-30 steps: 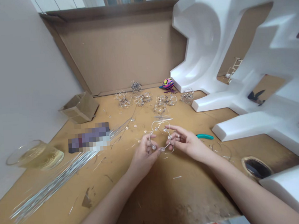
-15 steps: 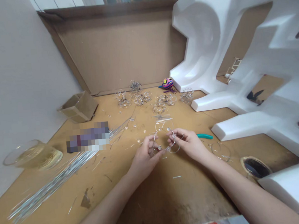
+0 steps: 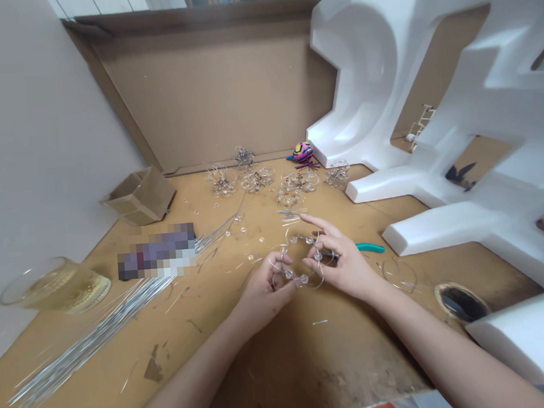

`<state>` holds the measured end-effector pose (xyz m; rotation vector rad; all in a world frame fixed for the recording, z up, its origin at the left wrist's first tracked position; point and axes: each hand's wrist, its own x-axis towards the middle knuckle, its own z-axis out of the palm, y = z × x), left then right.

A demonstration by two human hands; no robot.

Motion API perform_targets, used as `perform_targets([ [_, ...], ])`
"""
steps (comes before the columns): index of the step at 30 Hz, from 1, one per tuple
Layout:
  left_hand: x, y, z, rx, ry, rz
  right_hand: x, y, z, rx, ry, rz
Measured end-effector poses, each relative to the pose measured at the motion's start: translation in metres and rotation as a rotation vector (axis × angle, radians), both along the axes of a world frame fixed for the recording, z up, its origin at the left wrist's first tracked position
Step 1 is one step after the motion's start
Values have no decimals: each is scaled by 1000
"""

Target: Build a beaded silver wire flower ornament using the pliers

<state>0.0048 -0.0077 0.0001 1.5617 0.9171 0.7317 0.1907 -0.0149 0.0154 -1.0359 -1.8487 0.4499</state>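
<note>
Between my hands is a ring of bent silver wire with clear round beads (image 3: 304, 279), held a little above the table. My left hand (image 3: 269, 286) pinches its left side between thumb and fingers. On the opposite side my right hand (image 3: 344, 262) grips the ring by thumb and fingers near a bead, its index finger raised and pointing away. Just right of that hand lies a tool with a teal handle (image 3: 370, 247), partly hidden behind it. Loose clear beads (image 3: 250, 257) are scattered to the left of the ring, and short wire pieces (image 3: 292, 215) lie beyond it.
Several beaded wire pieces (image 3: 254, 181) stand at the back beside a colourful striped ornament (image 3: 302, 153). On the left are a bundle of straight wires (image 3: 99, 337), a glass of yellowish liquid (image 3: 58, 287) and a cardboard box (image 3: 139, 201). A white moulded structure (image 3: 423, 227) borders the right.
My right index finger has lifted and stretched out, while the other fingers stay on the ring. The ring has tilted slightly and come a little nearer. My left hand keeps its hold.
</note>
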Motion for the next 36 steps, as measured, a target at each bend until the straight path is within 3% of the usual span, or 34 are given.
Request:
perform_targets([
  [9, -1, -1, 3, -30, -51, -117, 3, 2, 3, 70, 18, 92],
  [15, -2, -3, 5, -21, -30, -102, 4, 3, 2, 104, 22, 63],
  [19, -1, -4, 7, 26, -32, -29, 3, 3, -3, -50, 89, 59],
  [23, -2, -3, 5, 55, -10, -18, 0, 2, -8, -273, 306, 104],
  [30, -4, 3, -5, 182, 83, 85, -1, 4, -9, -327, 406, 148],
  [36, -4, 2, -1, 173, 83, 16, -1, 6, -12, -452, 495, 258],
])
